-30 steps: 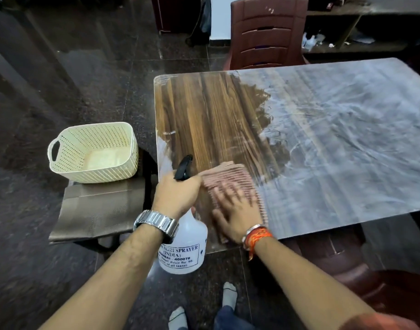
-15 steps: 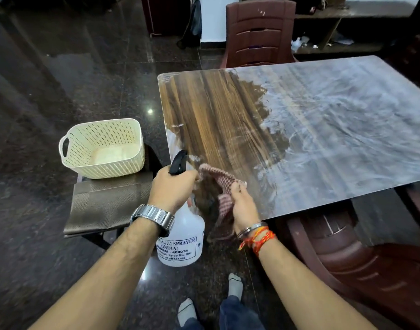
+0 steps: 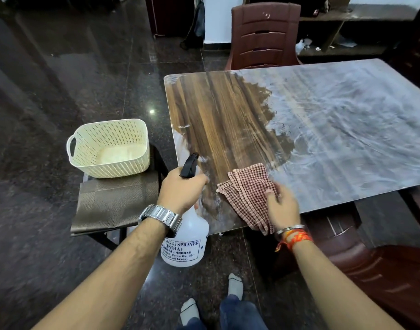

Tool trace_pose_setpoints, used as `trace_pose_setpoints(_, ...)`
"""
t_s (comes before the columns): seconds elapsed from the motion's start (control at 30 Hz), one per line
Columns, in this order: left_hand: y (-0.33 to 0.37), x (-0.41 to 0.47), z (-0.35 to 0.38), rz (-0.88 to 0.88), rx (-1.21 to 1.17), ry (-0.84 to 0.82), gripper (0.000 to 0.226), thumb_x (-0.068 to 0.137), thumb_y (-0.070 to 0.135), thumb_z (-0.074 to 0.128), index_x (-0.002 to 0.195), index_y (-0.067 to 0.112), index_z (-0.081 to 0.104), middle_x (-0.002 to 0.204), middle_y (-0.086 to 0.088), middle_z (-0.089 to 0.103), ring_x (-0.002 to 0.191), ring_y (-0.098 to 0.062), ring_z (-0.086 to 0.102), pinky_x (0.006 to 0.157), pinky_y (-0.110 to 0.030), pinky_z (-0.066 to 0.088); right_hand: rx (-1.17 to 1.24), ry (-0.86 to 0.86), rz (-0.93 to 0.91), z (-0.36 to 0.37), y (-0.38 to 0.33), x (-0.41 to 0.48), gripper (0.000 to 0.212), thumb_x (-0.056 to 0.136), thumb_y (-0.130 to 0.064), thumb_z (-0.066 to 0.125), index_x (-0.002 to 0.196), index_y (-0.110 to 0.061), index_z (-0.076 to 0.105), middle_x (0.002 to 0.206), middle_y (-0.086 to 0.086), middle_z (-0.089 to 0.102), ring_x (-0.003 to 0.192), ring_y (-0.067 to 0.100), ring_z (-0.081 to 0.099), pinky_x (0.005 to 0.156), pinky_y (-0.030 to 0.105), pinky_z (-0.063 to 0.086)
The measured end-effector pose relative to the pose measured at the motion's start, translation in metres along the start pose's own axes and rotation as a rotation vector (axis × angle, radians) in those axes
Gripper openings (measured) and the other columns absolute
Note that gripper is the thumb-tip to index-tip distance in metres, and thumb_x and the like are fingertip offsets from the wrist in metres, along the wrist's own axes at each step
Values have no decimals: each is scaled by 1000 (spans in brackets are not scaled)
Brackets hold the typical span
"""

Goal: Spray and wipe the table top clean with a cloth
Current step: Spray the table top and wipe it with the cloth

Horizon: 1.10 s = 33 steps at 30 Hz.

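Observation:
The wooden table top [image 3: 228,120] shows dark clean grain on its left part and a whitish smeared film [image 3: 347,129] over the rest. My left hand [image 3: 180,189] grips the neck of a translucent spray bottle [image 3: 185,244] with a black nozzle, held just off the table's near left corner. My right hand [image 3: 281,208] pinches a red checked cloth [image 3: 247,194] at the near edge. The cloth lies partly on the table, and its lower end hangs over the edge.
A cream perforated basket [image 3: 109,148] stands on a low brown stool [image 3: 113,203] left of the table. Maroon plastic chairs are at the far side [image 3: 263,36] and under the near right edge [image 3: 370,265]. The floor is dark polished stone. My feet are below.
The cloth was pressed flat under my right palm, then lifted off the edge, and now is laid back on the table further right. My left hand with the bottle barely moved.

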<state>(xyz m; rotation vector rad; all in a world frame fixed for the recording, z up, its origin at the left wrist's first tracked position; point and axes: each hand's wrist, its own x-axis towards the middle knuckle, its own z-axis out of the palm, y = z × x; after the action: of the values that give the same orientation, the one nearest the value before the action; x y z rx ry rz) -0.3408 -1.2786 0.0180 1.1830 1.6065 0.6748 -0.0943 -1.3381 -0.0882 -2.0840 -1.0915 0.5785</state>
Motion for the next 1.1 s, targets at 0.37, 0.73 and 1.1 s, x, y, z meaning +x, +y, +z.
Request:
trace_pose_setpoints(0.37, 5, 66, 25, -116, 138, 133, 31, 69, 20, 70, 51, 17, 44, 42, 5, 44, 56, -37, 65, 57, -32, 45, -747, -369, -481, 67, 11, 25, 58, 96, -55, 15, 151, -40, 10, 161, -10, 6, 148, 22, 0, 117, 49, 0)
trace_pose_setpoints(0.73, -2, 106, 13, -246, 139, 200, 27, 73, 22, 70, 58, 16, 48, 51, 0, 52, 49, -21, 47, 44, -21, 33, -706, -351, -525, 101, -12, 40, 58, 95, -51, 27, 151, -37, 21, 159, -10, 17, 146, 28, 17, 115, 57, 6)
trace_pose_setpoints(1.1, -6, 146, -23, -252, 61, 223, 20, 72, 25, 63, 60, 8, 64, 51, -6, 63, 43, -21, 57, 51, -24, 43, -624, -470, -639, 220, -121, 103, 57, 95, -50, 21, 151, -43, 9, 160, -17, 5, 147, 25, 5, 114, 56, -3)
